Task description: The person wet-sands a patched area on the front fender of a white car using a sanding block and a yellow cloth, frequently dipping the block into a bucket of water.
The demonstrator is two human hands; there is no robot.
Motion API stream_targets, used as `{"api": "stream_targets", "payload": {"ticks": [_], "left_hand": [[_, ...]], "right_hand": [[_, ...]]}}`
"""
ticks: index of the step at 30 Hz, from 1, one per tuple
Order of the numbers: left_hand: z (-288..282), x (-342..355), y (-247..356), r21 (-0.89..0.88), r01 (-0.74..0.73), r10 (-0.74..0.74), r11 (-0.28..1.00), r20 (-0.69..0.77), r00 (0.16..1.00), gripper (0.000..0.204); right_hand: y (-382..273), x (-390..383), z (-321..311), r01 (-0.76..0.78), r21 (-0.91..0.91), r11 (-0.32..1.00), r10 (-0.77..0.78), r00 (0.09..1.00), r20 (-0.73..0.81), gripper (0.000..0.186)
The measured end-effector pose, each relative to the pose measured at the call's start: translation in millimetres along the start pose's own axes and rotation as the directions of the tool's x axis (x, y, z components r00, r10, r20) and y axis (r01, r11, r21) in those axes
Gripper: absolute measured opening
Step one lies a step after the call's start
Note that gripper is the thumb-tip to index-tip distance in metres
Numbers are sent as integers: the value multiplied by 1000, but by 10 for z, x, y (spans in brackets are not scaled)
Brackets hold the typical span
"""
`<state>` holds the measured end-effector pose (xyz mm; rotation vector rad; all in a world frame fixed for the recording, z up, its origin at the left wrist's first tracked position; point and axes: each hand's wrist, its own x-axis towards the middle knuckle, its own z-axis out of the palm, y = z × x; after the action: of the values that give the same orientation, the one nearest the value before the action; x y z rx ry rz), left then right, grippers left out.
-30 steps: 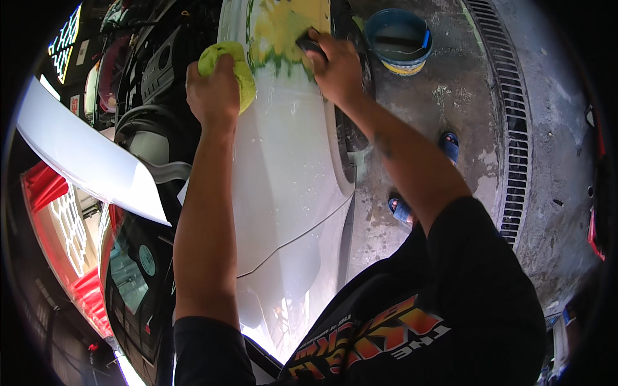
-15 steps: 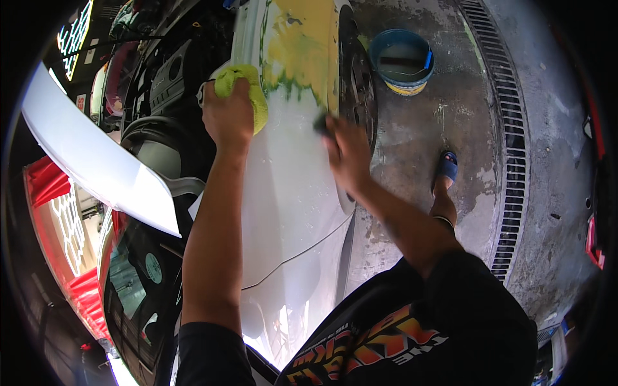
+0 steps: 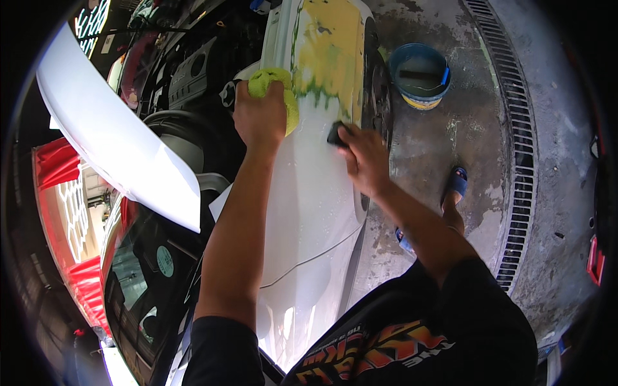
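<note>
A white car fender (image 3: 302, 186) stretches out below me, wet in places, with yellow-green filler (image 3: 328, 58) spread over its far part. My left hand (image 3: 259, 119) is closed on a bright yellow-green cloth (image 3: 291, 109) at the fender's inner edge, beside the engine bay. In my right hand (image 3: 368, 157) is a small black sanding block (image 3: 337, 134), held against the white surface just short of the ragged green edge of the filler. The block's underside is hidden.
A blue bucket (image 3: 420, 71) of water stands on the concrete floor to the right, past the wheel (image 3: 378, 83). Beyond it runs a metal drain grate (image 3: 515, 128). On the left, the raised white hood (image 3: 122, 128) slants over the dark engine bay (image 3: 199, 71).
My view has shifted, so the scene sits further right and slightly lower. The right hand has shifted slightly on the fender with the sanding block; the left still grips the cloth.
</note>
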<state>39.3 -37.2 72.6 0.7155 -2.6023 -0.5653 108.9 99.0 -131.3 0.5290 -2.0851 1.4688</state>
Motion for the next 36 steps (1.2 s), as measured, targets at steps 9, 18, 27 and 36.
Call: {"api": "stream_targets", "payload": {"ticks": [9,18,27,36], "left_hand": [[-17,-12,29,-17,33,-33,999,15,999,50],[0,1,55,-2,19,-19,1000,41,999,56],[33,8,-20,-1,32,-32,999,31,999,55],[-47,10,18,45,68,-71,997,53,996,59]], "right_hand": [[-153,227,124,-180,-70,981,181,983,7,46],[466,1285,213,-334,-79,939,333,942,-33,43],[559,1023,108,-132,-185,974,133,991,-9,39],[34,199,20,-65,-69,995,68,997,37,45]]}}
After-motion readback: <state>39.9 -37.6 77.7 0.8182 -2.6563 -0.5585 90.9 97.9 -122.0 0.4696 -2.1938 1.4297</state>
